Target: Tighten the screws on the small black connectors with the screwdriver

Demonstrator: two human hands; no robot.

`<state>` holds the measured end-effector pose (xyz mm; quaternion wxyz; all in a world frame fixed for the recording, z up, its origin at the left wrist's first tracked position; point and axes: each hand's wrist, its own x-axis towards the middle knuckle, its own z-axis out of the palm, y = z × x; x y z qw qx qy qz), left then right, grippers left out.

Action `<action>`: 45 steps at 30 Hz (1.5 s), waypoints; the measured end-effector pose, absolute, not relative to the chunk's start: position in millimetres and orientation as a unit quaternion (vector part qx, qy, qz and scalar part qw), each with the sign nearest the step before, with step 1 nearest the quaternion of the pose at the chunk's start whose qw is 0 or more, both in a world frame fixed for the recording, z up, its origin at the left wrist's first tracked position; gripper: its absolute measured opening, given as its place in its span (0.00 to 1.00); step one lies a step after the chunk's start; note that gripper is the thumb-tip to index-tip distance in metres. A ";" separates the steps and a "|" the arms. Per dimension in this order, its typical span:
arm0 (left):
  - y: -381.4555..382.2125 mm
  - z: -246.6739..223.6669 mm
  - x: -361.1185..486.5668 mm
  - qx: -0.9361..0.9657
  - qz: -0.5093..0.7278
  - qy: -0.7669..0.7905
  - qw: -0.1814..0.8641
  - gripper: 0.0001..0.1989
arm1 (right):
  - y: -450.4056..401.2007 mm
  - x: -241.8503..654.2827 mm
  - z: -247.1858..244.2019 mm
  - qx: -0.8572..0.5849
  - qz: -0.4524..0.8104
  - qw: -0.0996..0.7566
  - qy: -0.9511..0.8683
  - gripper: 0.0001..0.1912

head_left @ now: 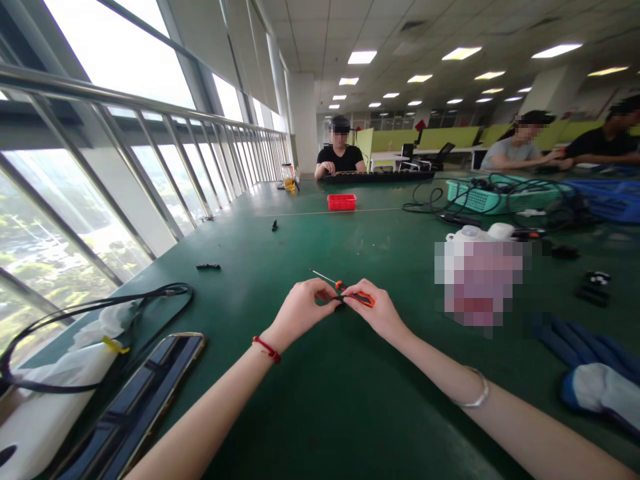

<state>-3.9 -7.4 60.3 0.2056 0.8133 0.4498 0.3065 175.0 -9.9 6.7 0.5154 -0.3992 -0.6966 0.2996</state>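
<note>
Over the middle of the green table point(300, 413), my left hand point(309, 303) pinches a small black part point(340, 299) between thumb and fingers. My right hand point(374, 308) is closed around an orange and black screwdriver point(361, 298), with its thumb and fingertip at the same black part. The screwdriver's thin metal shaft points up and to the left, past my left fingertips. Both hands nearly meet at the part, whose details are too small to make out.
A phone point(150, 393) and black cable point(75, 387) lie at the left. Ahead is a red tray point(341, 202); green point(510, 195) and blue baskets point(610, 200) stand right. Blue gloves point(590, 347) lie near right. Several people sit beyond.
</note>
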 end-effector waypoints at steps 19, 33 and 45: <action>-2.3 33.8 -27.0 0.792 0.274 0.536 0.099 0.08 | 5.5 188.7 4.5 -0.482 0.207 0.506 -0.685 0.15; -5.9 56.6 -170.9 0.601 0.145 0.785 0.046 0.20 | 4.7 187.7 4.8 -0.510 0.191 0.438 -0.715 0.14; -8.9 53.7 -187.9 0.566 0.179 0.803 0.055 0.21 | 4.5 186.9 3.8 -0.500 0.184 0.425 -0.732 0.14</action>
